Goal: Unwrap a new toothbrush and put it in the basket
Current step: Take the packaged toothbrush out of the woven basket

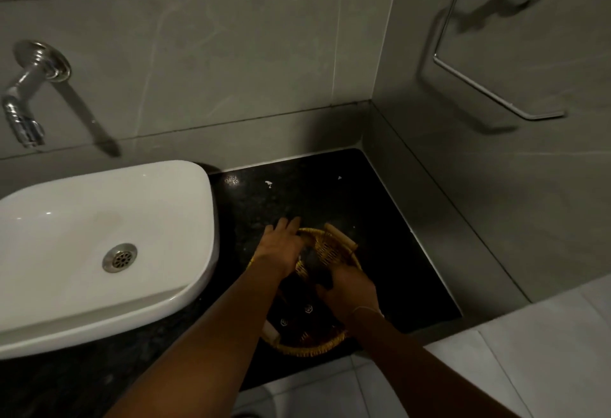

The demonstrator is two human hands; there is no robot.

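Observation:
A round golden wicker basket (307,350) with a looped handle (340,238) stands on the black stone counter (396,219), right of the sink. Inside it lie several dark packets with small pale logos (297,315). My left hand (281,247) lies over the basket's far left rim with its fingers spread. My right hand (352,290) reaches into the basket from the right and grips a dark packet (318,273) at its middle. No bare toothbrush can be made out; both hands cover much of the basket's contents.
A white basin (99,245) with a metal drain sits at the left, under a chrome wall tap (24,110). Grey tiled walls close the counter at the back and right. A chrome towel ring (489,87) hangs on the right wall. Pale floor tiles lie beyond the counter's front edge.

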